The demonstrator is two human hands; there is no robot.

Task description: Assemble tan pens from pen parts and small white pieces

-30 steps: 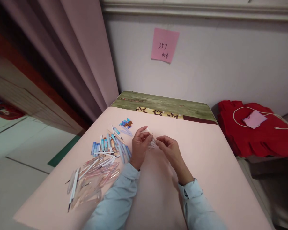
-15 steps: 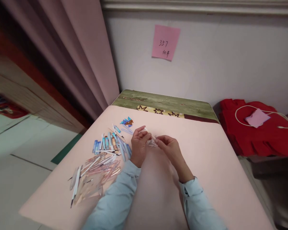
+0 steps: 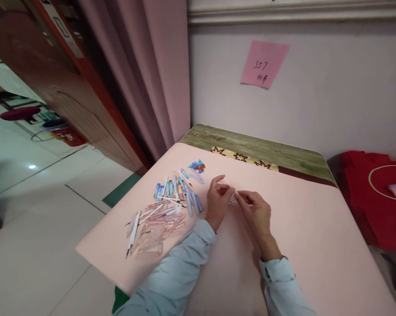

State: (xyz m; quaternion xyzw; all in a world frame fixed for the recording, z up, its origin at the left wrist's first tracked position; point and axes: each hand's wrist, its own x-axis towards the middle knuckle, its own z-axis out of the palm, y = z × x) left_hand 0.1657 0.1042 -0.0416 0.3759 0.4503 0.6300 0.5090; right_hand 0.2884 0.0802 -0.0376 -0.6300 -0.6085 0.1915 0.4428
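Observation:
Close together over the middle of the table, my left hand (image 3: 219,202) and my right hand (image 3: 257,215) both pinch a slim white pen part (image 3: 226,181). Its upper end shows past my left fingers; the rest is mostly hidden by the fingertips. Small whitish pieces (image 3: 232,200) lie beneath the hands, partly covered. To the left are several blue and patterned pen barrels (image 3: 171,189), along with white refills (image 3: 132,235) with dark tips. Nearer me spreads a heap of clear and pinkish plastic pen parts (image 3: 158,230). Small blue and brown pieces (image 3: 198,166) form a little pile farther back.
A pink cloth covers the table (image 3: 303,228), with a green wood-patterned strip (image 3: 296,154) at its back edge. A pink note (image 3: 264,64) is on the wall. Red fabric (image 3: 362,197) with a pale cord lies right. A curtain (image 3: 158,66) and brown door (image 3: 82,96) stand left.
The view has swung left, so the table and hands appear farther right. Both hands stay together on the white part; the right hand's fingers have shifted slightly along it.

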